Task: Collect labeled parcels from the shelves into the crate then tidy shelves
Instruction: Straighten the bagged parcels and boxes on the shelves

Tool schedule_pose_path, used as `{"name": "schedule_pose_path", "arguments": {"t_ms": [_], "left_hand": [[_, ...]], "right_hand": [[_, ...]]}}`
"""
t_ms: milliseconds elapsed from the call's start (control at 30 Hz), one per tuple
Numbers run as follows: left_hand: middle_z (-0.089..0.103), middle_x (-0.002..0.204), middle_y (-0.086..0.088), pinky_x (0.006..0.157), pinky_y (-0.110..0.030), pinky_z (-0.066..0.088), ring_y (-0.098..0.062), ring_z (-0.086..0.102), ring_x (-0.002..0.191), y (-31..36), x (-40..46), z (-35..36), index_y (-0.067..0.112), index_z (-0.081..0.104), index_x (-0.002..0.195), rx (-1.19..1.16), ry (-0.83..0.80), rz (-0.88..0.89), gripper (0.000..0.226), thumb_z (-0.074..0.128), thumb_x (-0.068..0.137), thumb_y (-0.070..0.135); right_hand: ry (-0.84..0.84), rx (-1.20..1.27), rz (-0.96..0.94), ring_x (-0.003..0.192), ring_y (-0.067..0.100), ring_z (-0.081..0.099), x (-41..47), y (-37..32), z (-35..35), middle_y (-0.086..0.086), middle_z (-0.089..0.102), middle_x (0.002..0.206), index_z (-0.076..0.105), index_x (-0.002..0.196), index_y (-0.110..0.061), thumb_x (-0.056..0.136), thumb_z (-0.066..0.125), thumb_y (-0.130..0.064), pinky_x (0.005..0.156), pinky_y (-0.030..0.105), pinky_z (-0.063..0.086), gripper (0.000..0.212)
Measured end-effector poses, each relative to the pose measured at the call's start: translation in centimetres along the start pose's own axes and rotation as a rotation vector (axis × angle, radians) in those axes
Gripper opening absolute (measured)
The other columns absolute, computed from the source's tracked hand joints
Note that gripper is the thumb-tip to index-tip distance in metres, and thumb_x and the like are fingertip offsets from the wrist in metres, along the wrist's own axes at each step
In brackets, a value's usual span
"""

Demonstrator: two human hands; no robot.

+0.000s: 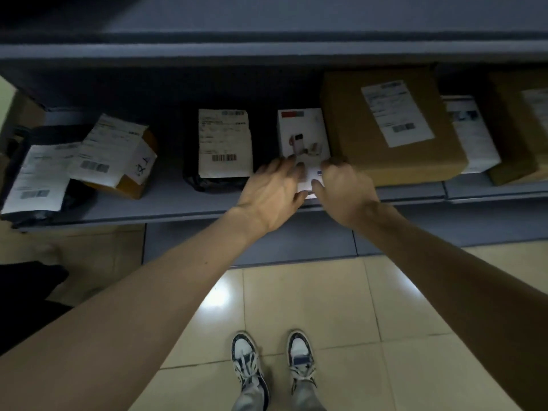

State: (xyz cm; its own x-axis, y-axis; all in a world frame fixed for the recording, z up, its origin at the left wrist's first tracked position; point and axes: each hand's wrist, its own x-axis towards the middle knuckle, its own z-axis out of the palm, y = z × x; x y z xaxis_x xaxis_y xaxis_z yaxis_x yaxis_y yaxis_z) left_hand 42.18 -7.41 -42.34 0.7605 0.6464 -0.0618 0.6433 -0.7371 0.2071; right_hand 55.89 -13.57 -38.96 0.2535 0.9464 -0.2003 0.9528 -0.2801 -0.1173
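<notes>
Dim grey shelving [166, 203] fills the wall ahead, over a floor of pale glossy tiles [311, 301] that catch a patch of light. The person stands close to it, both bare arms stretched out to the lower shelf, sneakers [247, 366] planted side by side on the tiles.

Both hands meet at the white product box [302, 134], which lies near the front edge of the shelf, just left of the large brown carton [394, 129] and touching or very nearly touching it. The left hand [272, 191] reaches in from the left, fingers spread and laid over the box's near end. The right hand [344, 188] comes from the right, fingers curled over the box's near corner and thumb beneath the edge, so it seems to be grasping the box (the motion blur there makes the exact hold hard to read).

Further left on the same shelf sits a black poly bag with a white shipping label [222, 149], well apart from the hands. Beyond it a small brown box wrapped in labels [118, 158] lies tilted against a dark bag with a label [38, 179] at the far left. To the right of the big carton, a white padded parcel [471, 134] is wedged between it and another brown carton [516, 126] at the frame's edge.
</notes>
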Motion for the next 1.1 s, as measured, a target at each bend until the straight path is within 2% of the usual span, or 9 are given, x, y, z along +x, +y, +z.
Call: {"name": "schedule_pose_path", "arguments": {"t_ms": [133,333,467,633,800,900,1000,1067,1100], "left_hand": [[0.052,0.146,-0.016,0.102,-0.048,0.048,-0.033,0.048,0.135,1.2,0.3,1.9,0.005,0.054,0.139,-0.058,-0.019,-0.027,0.052,0.061,0.096,0.034],[0.038,0.157,-0.014,0.121,-0.041,0.029,-0.030,0.029,0.149,0.7,-1.2,2.7,0.002,0.046,0.145,-0.095,-0.001,-0.097,0.055,0.053,0.101,0.034],[0.026,0.164,-0.009,0.122,-0.032,0.020,-0.023,0.016,0.153,0.2,-3.1,2.8,0.006,0.037,0.150,-0.191,0.008,-0.171,0.054,0.048,0.103,0.031],[0.019,0.166,-0.010,0.119,-0.021,0.004,-0.022,0.008,0.155,0.6,-3.8,2.6,0.005,0.030,0.154,-0.283,-0.004,-0.217,0.058,0.047,0.105,0.029],[0.017,0.167,-0.008,0.120,-0.023,0.006,-0.021,0.004,0.155,1.4,-3.4,2.3,0.006,0.035,0.152,-0.437,-0.015,-0.301,0.057,0.049,0.104,0.033],[0.018,0.167,-0.006,0.119,-0.023,0.007,-0.019,0.005,0.155,1.7,-3.3,1.9,0.011,0.038,0.151,-0.521,-0.023,-0.332,0.055,0.048,0.104,0.036],[0.024,0.165,-0.007,0.123,-0.030,0.013,-0.020,0.011,0.154,2.4,-3.0,1.3,0.015,0.038,0.152,-0.604,-0.039,-0.360,0.054,0.046,0.104,0.039],[0.039,0.157,-0.008,0.120,-0.034,0.026,-0.024,0.027,0.148,2.5,-2.7,1.0,0.015,0.044,0.147,-0.663,-0.017,-0.381,0.050,0.043,0.105,0.042],[0.048,0.147,-0.006,0.113,-0.033,0.034,-0.024,0.040,0.139,2.6,-2.6,0.9,0.015,0.048,0.141,-0.700,0.009,-0.395,0.046,0.043,0.105,0.042]], "right_hand": [[0.064,-0.013,-0.020,0.113,0.028,0.052,-0.2,0.1,0.6,0.012,0.055,0.123,0.057,0.119,-0.007,0.100,0.048,-0.022,0.079,0.033,0.044,0.026],[0.069,0.066,-0.058,0.112,0.028,0.052,-0.7,0.4,1.6,0.014,0.057,0.120,0.056,0.118,-0.003,0.098,0.052,-0.022,0.080,0.033,0.044,0.027],[0.009,0.335,0.074,0.103,0.034,0.056,-0.4,0.6,3.3,0.019,0.058,0.113,0.055,0.113,0.000,0.101,0.046,-0.025,0.075,0.032,0.040,0.029],[-0.174,0.677,0.237,0.104,0.034,0.058,0.3,-0.1,4.9,0.018,0.061,0.115,0.056,0.116,-0.002,0.101,0.047,-0.031,0.082,0.035,0.047,0.034],[-0.162,0.981,0.294,0.104,0.021,0.058,0.0,0.0,5.0,0.005,0.062,0.111,0.058,0.121,-0.010,0.101,0.048,-0.036,0.072,0.026,0.040,0.034],[-0.148,1.128,0.311,0.091,0.003,0.053,-0.6,0.4,4.2,-0.005,0.055,0.105,0.055,0.126,-0.016,0.102,0.046,-0.034,0.065,0.009,0.034,0.032],[-0.110,1.238,0.353,0.104,0.009,0.051,-0.9,0.8,3.8,-0.006,0.053,0.112,0.052,0.132,-0.018,0.103,0.044,-0.034,0.079,0.017,0.036,0.034],[-0.077,1.251,0.365,0.114,0.014,0.052,-1.2,1.0,3.8,-0.004,0.056,0.119,0.053,0.133,-0.019,0.103,0.044,-0.033,0.092,0.025,0.037,0.035],[-0.041,1.255,0.364,0.116,0.015,0.054,-1.3,1.2,3.8,-0.004,0.058,0.120,0.056,0.131,-0.019,0.103,0.044,-0.032,0.096,0.027,0.040,0.033]]}}
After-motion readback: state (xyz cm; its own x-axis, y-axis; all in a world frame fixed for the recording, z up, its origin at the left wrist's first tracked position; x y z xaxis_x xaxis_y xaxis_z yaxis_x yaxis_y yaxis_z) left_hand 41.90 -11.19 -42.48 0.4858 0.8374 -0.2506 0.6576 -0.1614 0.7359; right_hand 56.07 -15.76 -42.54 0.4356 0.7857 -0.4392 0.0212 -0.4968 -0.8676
